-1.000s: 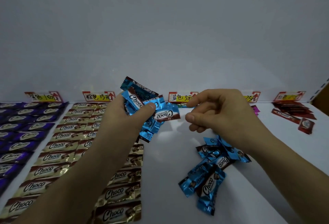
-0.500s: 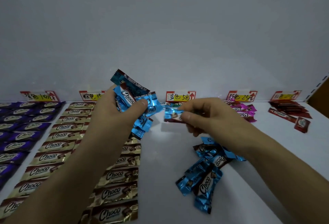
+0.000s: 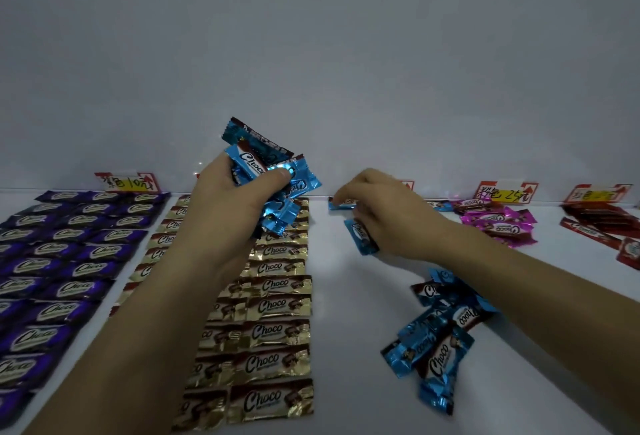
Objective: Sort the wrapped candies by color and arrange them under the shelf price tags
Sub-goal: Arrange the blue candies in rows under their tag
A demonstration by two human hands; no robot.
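Observation:
My left hand (image 3: 232,206) grips a bunch of blue wrapped candies (image 3: 263,171), raised above the gold rows. My right hand (image 3: 384,216) reaches toward the back wall and pinches one blue candy (image 3: 360,237) low over the white shelf (image 3: 346,348). Another blue candy (image 3: 341,204) lies at the back edge by its fingertips. A loose heap of blue candies (image 3: 436,334) lies under my right forearm. The blue price tag (image 3: 408,185) is mostly hidden behind my right hand.
Purple candies (image 3: 62,254) fill rows at the left under their tag (image 3: 128,182). Gold candies (image 3: 273,330) sit in rows beside them. Pink candies (image 3: 498,223) lie under a pink tag (image 3: 507,192). Red ones (image 3: 595,223) lie under a tag (image 3: 599,194) at far right.
My right hand took one blue candy from the bunch in my left hand and carried it down and back toward the shelf under the blue tag. My left hand stayed raised.

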